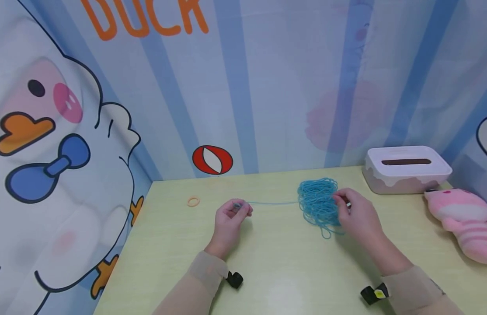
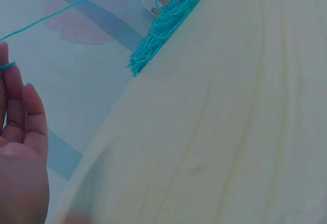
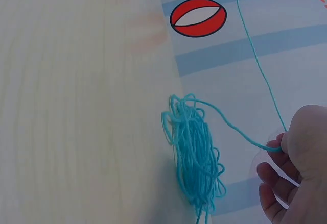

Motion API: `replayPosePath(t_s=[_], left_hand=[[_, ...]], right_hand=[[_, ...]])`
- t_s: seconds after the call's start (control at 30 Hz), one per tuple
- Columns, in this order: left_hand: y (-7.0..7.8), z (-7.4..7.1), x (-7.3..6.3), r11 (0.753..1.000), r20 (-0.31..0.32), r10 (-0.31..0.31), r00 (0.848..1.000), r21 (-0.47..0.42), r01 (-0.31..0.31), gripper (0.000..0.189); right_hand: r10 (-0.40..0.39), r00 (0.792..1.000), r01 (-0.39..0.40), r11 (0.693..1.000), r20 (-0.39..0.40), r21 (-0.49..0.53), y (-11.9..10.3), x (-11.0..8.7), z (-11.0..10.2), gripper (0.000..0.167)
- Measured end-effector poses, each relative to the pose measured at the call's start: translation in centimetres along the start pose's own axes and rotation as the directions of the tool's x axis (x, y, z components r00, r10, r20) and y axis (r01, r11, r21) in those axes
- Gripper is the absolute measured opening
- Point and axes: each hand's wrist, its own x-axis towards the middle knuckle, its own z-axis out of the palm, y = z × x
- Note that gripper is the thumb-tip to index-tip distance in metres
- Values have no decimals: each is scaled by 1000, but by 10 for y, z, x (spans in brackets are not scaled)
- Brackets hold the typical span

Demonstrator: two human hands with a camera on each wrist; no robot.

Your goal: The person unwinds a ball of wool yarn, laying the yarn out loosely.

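A loose heap of blue-green yarn [image 1: 318,203] lies on the pale table, its strands looped over one another. To the left of it, my left hand [image 1: 229,223] pinches the yarn above the table. A thin strand [image 1: 273,203] stretches taut between the two hands, passing over the heap. My right hand [image 1: 359,216] is at the heap's right side, pinching the strand between thumb and index finger. In the right wrist view, a slack length [image 3: 230,124] curves from the heap [image 3: 194,157] up to those fingers. A bit of yarn [image 2: 7,66] crosses a left finger in the left wrist view.
A small orange-yellow ring [image 1: 193,201] lies left of the left hand. At the back right stands a white and greyish-pink tissue box [image 1: 408,181], with a pink plush toy [image 1: 464,223] in front of it. A printed cloth [image 1: 275,87] hangs along the table's back edge.
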Motion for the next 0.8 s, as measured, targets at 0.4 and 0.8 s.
replayPosePath(t_s=[0.4,0.8], left_hand=[[-1,2,1,998,10,-41,999,51,40,29],[0,1,0,998,94,-44,995,53,39,42]], right_hand=[[10,999,-8,1000,44,-28,10,-2,-11,21],[31,979,0,989,202,-149,24,-9,0,20]])
